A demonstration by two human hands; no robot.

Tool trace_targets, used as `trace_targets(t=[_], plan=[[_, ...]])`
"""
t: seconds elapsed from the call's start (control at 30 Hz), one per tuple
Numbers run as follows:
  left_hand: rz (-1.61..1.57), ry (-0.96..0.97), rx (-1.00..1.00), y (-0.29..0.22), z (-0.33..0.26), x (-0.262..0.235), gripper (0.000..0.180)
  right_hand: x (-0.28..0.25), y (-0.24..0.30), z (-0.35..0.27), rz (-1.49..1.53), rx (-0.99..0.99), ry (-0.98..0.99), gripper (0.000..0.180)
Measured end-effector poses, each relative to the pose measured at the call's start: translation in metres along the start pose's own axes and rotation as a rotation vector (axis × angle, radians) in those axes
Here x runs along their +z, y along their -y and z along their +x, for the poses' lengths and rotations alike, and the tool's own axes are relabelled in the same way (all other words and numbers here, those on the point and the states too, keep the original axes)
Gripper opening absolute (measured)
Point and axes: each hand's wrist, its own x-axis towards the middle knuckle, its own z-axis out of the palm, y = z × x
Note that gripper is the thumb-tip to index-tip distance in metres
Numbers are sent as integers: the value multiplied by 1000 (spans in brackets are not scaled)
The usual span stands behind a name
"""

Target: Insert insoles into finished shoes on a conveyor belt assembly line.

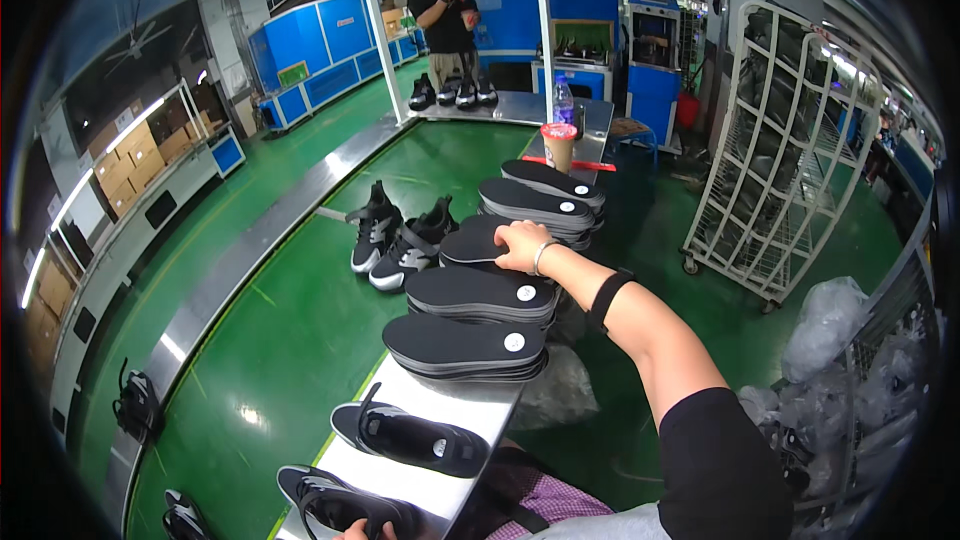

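Note:
Out at the middle of the insole row, my right hand (522,245) has its fingers curled on the heel end of a black insole (468,241), the top one of its stack. At the lower edge, my left hand (365,531) shows only partly, its fingers on the heel of a black and grey shoe (325,498). Another open shoe (415,440) lies on the metal ledge just beyond it. Nearer than my right hand are two insole stacks, one (465,342) closest and another (480,292) behind it. Farther off are more stacked insoles (530,202).
A pair of black and grey shoes (405,250) stands on the green belt (270,340), left of the insoles. Beyond the stacks are a lidded cup (558,148) and a bottle (563,100). A wheeled wire rack (725,240) stands right. A person (447,20) stands at the far end.

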Motion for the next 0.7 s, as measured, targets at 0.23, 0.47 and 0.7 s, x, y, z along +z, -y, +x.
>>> trace_targets(t=[0.23, 0.47, 0.7], plan=[[-300, -222, -41, 13, -4, 4, 24, -41, 48, -29, 410, -467, -720, 15], [-1226, 101, 402, 13, 22, -5, 64, -21, 192, -178, 1014, -1126, -47, 14], [-1568, 135, 346, -24, 3, -9, 64, -31, 190, -244, 1163, -1010, 246, 16]])
